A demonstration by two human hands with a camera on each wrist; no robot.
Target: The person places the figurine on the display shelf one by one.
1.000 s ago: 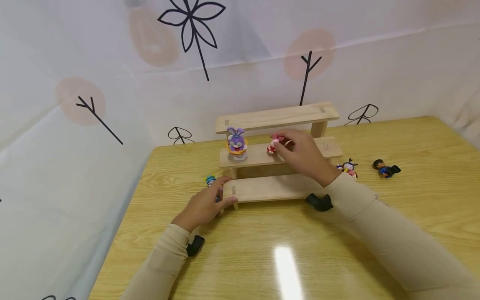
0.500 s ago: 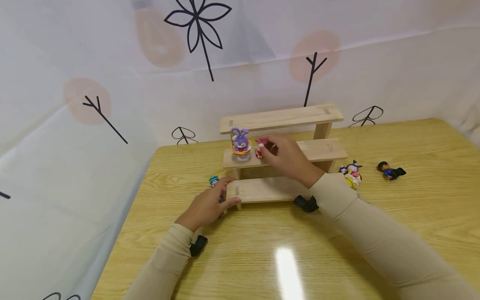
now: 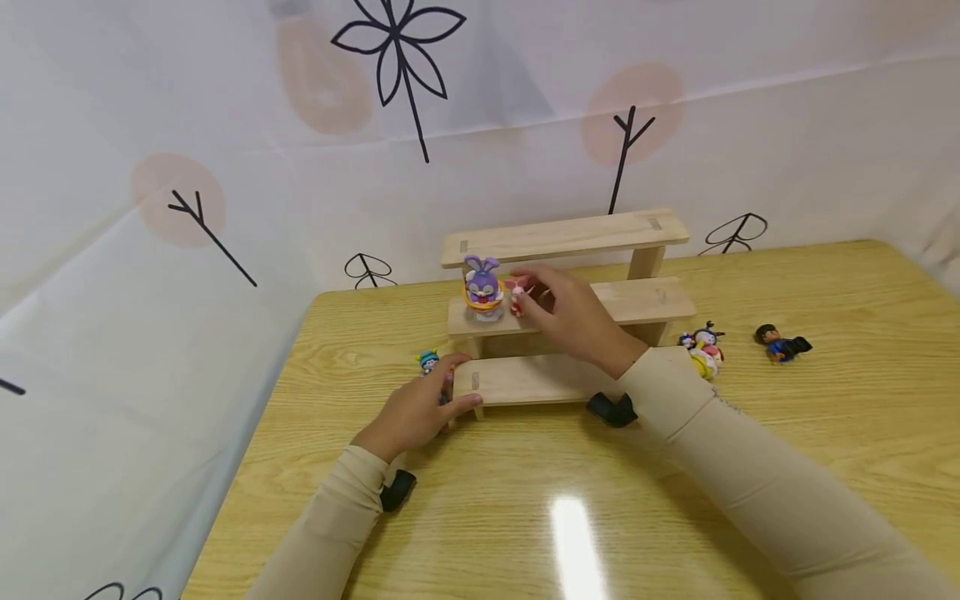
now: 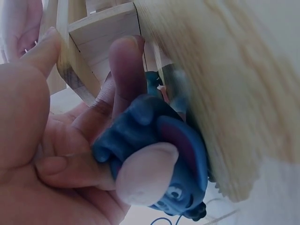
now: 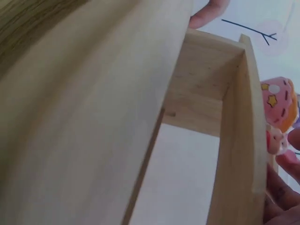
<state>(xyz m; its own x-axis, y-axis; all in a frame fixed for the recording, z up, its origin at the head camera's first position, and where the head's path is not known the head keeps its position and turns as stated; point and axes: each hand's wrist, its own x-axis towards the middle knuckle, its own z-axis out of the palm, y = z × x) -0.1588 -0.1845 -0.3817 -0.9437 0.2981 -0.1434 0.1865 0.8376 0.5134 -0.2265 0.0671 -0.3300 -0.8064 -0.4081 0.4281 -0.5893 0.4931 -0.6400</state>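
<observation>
A pink piglet figurine (image 3: 516,294) stands upright on the middle step of a wooden three-step display shelf (image 3: 551,379). My right hand (image 3: 573,318) pinches it by its right side, thumb and fingertips around it. Just left of it sits a purple rabbit figurine (image 3: 482,290) with an orange ring about it. My left hand (image 3: 411,415) grips the left end of the lowest step, thumb at the front. Close against that hand's fingers, in the left wrist view, is a blue donkey figurine (image 4: 157,161), mostly hidden by the hand in the head view.
A figurine with a teal hat (image 3: 428,360) stands left of the shelf. To the right lie a bee-like figurine (image 3: 705,354) and a toy figure in blue (image 3: 782,343). A patterned white cloth (image 3: 510,167) hangs behind the wooden table (image 3: 480,517).
My right hand has moved left along the middle step with the piglet figurine, up beside the rabbit. The piglet has turned slightly and more of it shows. My left hand stays on the shelf.
</observation>
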